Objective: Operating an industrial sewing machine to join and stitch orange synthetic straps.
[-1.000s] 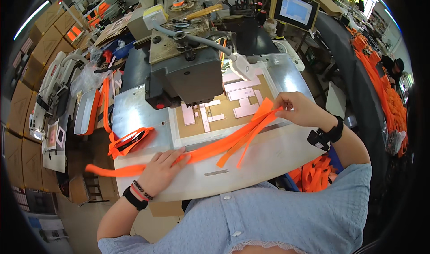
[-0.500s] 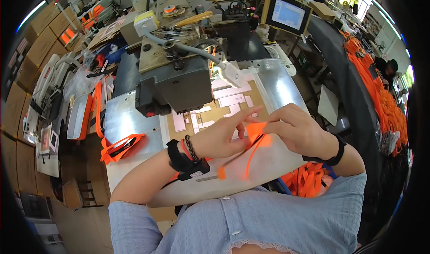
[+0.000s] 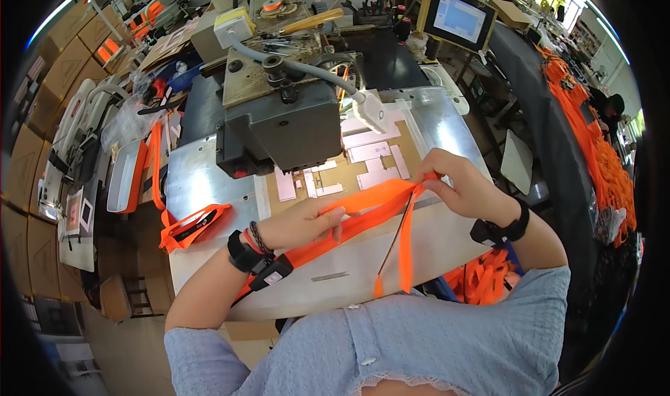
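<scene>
An orange strap [image 3: 374, 198] stretches between my hands over the white front board [image 3: 349, 256] of the machine. My left hand [image 3: 303, 225] is closed on it at the left. My right hand [image 3: 450, 183] pinches it at the right, where orange tails and a thin dark strip hang down. Behind them, under the dark machine head [image 3: 278, 136], lies a tan template [image 3: 354, 176] with pale pink pieces. A bundle of orange strap [image 3: 187, 235] with a black part rests to the left.
An orange-rimmed tray [image 3: 128, 176] and cardboard boxes [image 3: 35, 249] stand left, a screen [image 3: 457, 17] back right. A blue bin of orange straps [image 3: 481, 277] sits below the board's right side. More straps [image 3: 590, 145] lie on a dark covered surface; a person [image 3: 614, 105] is beyond.
My left hand has lifted from the strap on the board, reached toward my right hand, then drawn back leftward gripping strap. My right hand stays pinched; the hanging tails have shifted.
</scene>
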Available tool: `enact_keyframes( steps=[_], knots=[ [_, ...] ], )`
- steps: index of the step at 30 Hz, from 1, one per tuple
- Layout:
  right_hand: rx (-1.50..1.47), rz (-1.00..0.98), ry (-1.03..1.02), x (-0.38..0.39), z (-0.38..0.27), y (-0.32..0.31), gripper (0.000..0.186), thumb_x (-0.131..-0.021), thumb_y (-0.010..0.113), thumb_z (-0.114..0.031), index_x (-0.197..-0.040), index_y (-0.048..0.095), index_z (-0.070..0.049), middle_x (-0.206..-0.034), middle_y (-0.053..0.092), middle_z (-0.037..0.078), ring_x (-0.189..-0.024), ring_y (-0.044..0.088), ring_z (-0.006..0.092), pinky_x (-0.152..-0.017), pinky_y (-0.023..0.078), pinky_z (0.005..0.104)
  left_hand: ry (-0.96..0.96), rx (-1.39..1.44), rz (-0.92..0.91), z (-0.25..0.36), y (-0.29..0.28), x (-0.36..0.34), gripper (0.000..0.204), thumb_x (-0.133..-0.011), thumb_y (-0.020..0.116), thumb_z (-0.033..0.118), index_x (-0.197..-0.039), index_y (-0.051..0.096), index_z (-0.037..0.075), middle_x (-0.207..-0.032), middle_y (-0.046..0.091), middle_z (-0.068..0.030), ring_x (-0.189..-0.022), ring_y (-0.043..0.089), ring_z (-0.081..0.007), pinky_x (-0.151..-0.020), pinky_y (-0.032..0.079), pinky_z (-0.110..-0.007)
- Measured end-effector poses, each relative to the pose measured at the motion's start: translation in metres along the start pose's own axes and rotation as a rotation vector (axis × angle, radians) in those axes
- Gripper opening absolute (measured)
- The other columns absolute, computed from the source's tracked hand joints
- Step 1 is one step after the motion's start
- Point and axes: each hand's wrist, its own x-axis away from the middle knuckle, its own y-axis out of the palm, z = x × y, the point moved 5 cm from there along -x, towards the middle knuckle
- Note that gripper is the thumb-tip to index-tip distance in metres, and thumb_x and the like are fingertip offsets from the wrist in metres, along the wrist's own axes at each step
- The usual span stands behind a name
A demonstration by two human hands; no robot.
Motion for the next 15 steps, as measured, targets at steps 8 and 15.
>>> enact_keyframes(
  steps=[8,15],
  knots=[
    [0.256,-0.076,0.132,-0.029,0.05,0.031,0.016,-0.095,0.059,-0.01,-0.108,0.065,-0.002,-0.098,0.061,0.011,-0.091,0.059,0.0272,-0.082,0.047,0.0372,-0.295,0.504,0.211,-0.05,-0.025,-0.015,0.041,-0.105,0.05,0.031,-0.102,0.066,-0.007,-0.07,0.069,-0.0068,-0.041,0.04,-0.0025,-0.038,0.03,-0.019],
    [0.139,-0.234,0.013,-0.081,0.028,0.086,0.035,-0.097,0.061,-0.028,-0.118,0.065,0.0,-0.109,0.064,0.017,-0.112,0.059,0.0323,-0.096,0.047,0.0414,-0.225,0.385,0.332,-0.044,-0.022,-0.013,0.032,-0.105,0.051,0.029,-0.098,0.062,-0.001,-0.067,0.066,-0.0054,-0.042,0.041,-0.0033,-0.039,0.032,-0.02]
  ],
)
